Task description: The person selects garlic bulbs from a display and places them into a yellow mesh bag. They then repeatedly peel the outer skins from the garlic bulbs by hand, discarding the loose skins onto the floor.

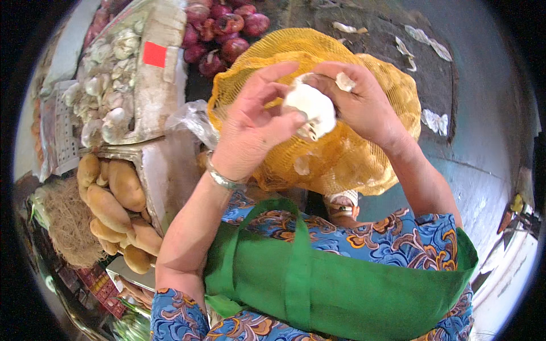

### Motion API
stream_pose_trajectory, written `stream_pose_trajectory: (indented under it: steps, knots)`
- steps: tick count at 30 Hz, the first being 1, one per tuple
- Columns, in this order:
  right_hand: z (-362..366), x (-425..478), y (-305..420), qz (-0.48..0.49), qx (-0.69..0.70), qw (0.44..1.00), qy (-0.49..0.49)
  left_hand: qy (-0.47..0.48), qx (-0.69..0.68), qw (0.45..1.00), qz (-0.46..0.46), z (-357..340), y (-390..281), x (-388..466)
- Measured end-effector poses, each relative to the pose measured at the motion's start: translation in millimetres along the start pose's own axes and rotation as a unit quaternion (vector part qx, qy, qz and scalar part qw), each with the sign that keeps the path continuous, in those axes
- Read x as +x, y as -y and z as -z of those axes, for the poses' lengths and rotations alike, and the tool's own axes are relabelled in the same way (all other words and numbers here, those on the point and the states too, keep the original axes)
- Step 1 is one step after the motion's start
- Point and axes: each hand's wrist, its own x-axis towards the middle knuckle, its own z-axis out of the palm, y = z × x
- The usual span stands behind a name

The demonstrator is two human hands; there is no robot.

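Observation:
Between my two hands is a white garlic bulb point(311, 106), its cut stem end tilted toward me. My left hand point(260, 115) grips it from the left, thumb pressed near the stem. Fingers of my right hand point(362, 98) curl against its far right side, and a flake of pale garlic skin point(344, 82) clings to them. Below both hands lies a yellow mesh sack point(384, 170), bulging with contents that the netting blurs. Another loose bit of skin point(302, 164) rests on the mesh. A green cloth bag point(358, 285) lies across my lap.
At left, a foam box point(158, 102) holds many garlic bulbs point(100, 85); potatoes point(113, 213) fill a box nearer me. Red onions point(226, 25) are piled beyond the sack. Clear plastic point(196, 121) sticks out beside it. Skin scraps point(435, 121) litter the floor at right.

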Motion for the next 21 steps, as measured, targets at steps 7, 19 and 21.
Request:
stream_pose_trajectory:
  steps: [7,19,21]
  knots:
    - [26.4,19.3,3.2,-0.025,-0.001,0.985,-0.169,0.065,0.017,0.99,-0.128,6.1,-40.2,-4.3]
    - [145.3,31.5,-40.3,-0.028,-0.438,0.877,-0.194,-0.28,0.192,0.909,-0.241,196.1,-205.4,-18.4]
    - [139.1,24.3,-32.8,-0.057,-0.313,0.927,-0.198,-0.375,0.34,0.822,-0.261,234.8,-216.1,-18.4]
